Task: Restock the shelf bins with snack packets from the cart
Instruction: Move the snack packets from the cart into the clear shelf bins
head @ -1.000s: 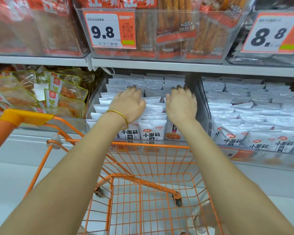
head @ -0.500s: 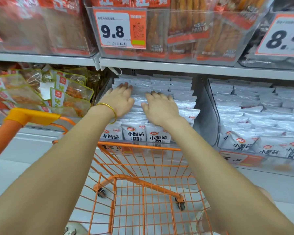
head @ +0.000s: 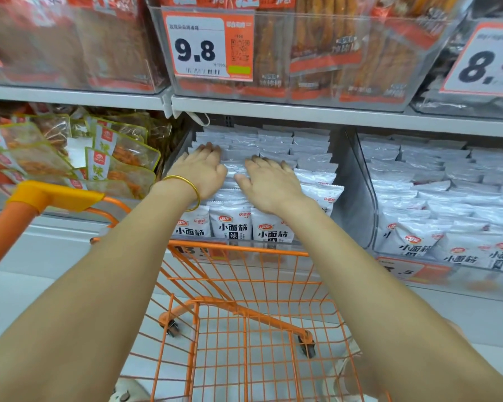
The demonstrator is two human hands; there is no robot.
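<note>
The head camera looks down over the orange cart (head: 244, 329), which stands before the shelf. The white snack packets (head: 276, 145) stand in rows in the middle clear bin (head: 357, 195). The left hand (head: 202, 169) lies flat on them with straight fingers. Just beside it, the right hand (head: 269, 184) also presses flat and grips nothing.

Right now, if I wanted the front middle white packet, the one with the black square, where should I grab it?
Pinch its top sealed edge, coming from above, and lift straight up. The front middle packet stands upright, squeezed between neighbours, and the bin hides its bottom, so likely only the top is free. The left hand and right hand lie flat on rows behind it.
</note>
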